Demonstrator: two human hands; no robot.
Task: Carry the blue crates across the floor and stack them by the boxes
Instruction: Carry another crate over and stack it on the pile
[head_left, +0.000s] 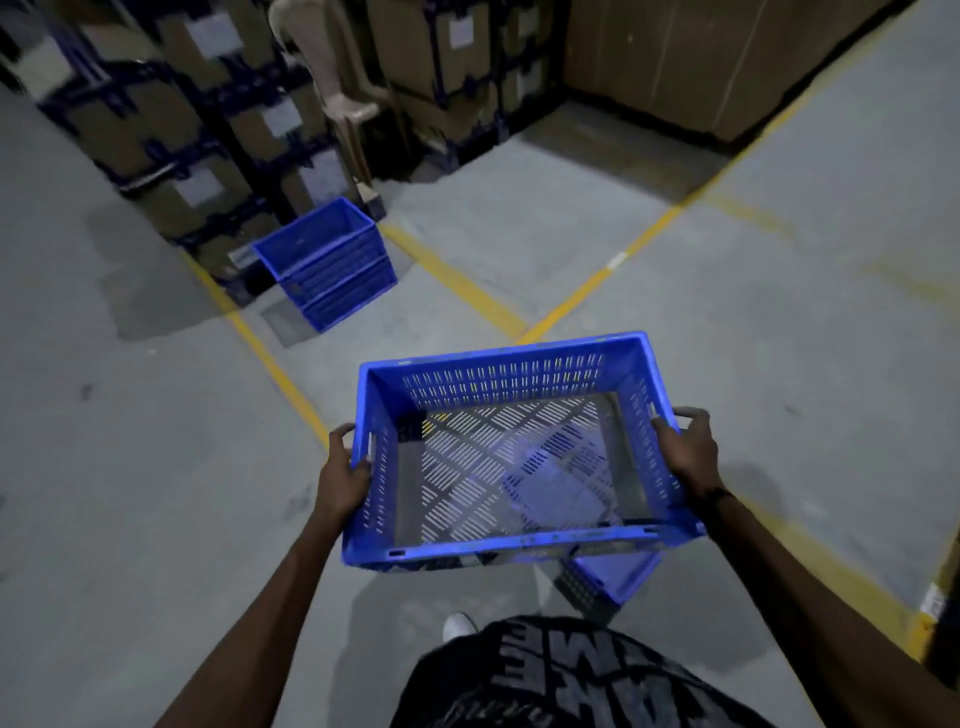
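Observation:
I hold an empty blue slotted crate (498, 369) level in front of my waist, above the floor. My left hand (340, 478) grips its left short wall and my right hand (688, 449) grips its right short wall. Ahead and to the left, a stack of blue crates (330, 265) stands on the floor against the cardboard boxes (208, 156). A corner of another blue crate (613, 577) shows on the floor just below the one I carry, mostly hidden by it.
Tall rows of strapped cardboard boxes fill the far left and middle. A beige plastic chair (343, 93) leans between them. A large brown carton wall (701, 57) stands at the far right. Yellow floor lines (597, 280) cross the grey concrete.

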